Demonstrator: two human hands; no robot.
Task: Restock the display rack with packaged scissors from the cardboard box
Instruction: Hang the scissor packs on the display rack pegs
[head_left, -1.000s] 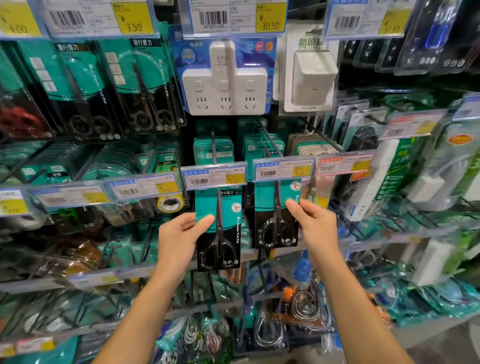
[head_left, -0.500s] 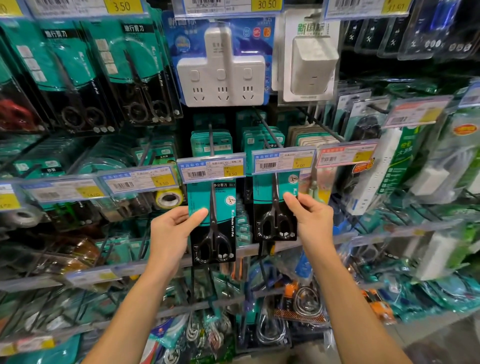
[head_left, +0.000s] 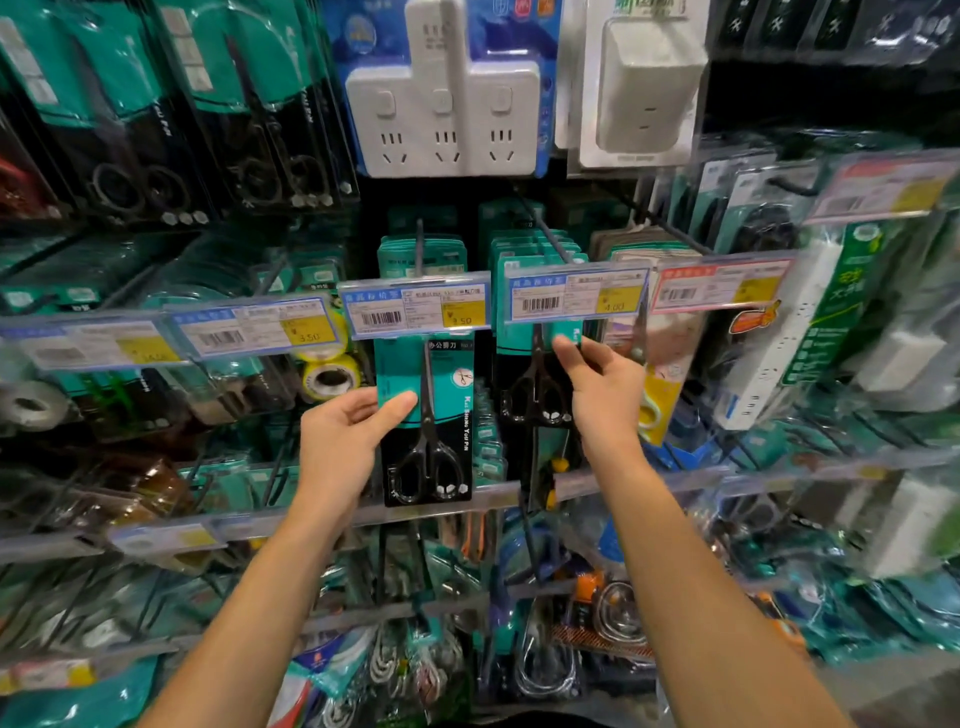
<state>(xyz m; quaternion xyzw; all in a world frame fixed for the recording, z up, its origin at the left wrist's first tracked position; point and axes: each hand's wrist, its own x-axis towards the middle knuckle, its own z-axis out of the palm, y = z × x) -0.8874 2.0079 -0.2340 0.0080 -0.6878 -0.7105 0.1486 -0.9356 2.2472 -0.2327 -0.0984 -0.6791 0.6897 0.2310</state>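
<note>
A teal and black pack of black-handled scissors (head_left: 441, 415) hangs at the front of a hook under a price tag (head_left: 415, 306). My left hand (head_left: 343, 441) pinches its left edge, thumb on the front. A second, smaller scissors pack (head_left: 530, 384) hangs on the hook to the right, under its own tag (head_left: 576, 293). My right hand (head_left: 602, 395) grips that pack's right edge with the fingertips near its top. More packs hang behind both. The cardboard box is out of view.
The rack is crowded: white power sockets (head_left: 441, 98) above, larger scissors packs (head_left: 249, 114) at the upper left, tape rolls (head_left: 327, 369) to the left, a power strip (head_left: 789, 332) to the right, cables and packs on the rows below.
The view has moved closer to the rack. My right hand has slid up the right pack's edge towards its tag. My left hand keeps its hold on the left pack.
</note>
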